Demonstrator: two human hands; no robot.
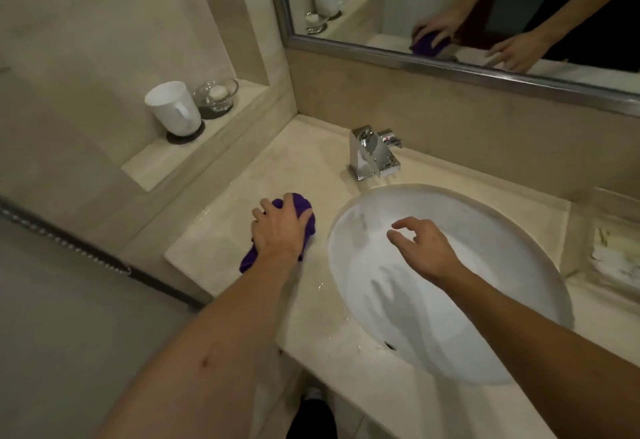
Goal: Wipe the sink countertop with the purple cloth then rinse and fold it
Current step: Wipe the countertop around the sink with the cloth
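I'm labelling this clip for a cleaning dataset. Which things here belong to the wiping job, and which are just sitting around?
Part of the job:
purple cloth, gripped by the left hand
countertop
sink basin
faucet

Just lying about:
white mug on the ledge
glass dish beside it
mirror
clear tray at far right

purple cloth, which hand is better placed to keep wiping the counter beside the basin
Left. The left hand already grips the purple cloth on the countertop left of the sink; the right hand hovers empty over the basin.
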